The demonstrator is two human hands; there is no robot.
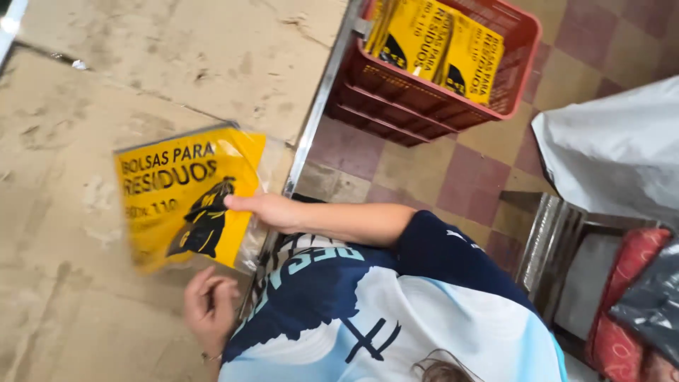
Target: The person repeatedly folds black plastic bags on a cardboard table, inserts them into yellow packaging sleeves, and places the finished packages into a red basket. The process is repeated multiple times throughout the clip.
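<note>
Pressing the yellow packet [185, 205] flat at the bench [85, 85] edge, left of centre, we had our right hand [263, 209] with its grip apart, fingers on the packet's side. Our left hand [209, 304], lower down, was curled together, empty. We judged that lifting the packet would call for a pinch at its edge.

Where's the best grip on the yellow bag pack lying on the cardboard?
Probably the clear plastic margin on the yellow bag pack, right edge, near the table's metal rim. The pack lies flat on the cardboard, so a top pinch gets nothing; come from the table-edge side. One hand rests there already; the other hand sits curled below the pack.
</note>
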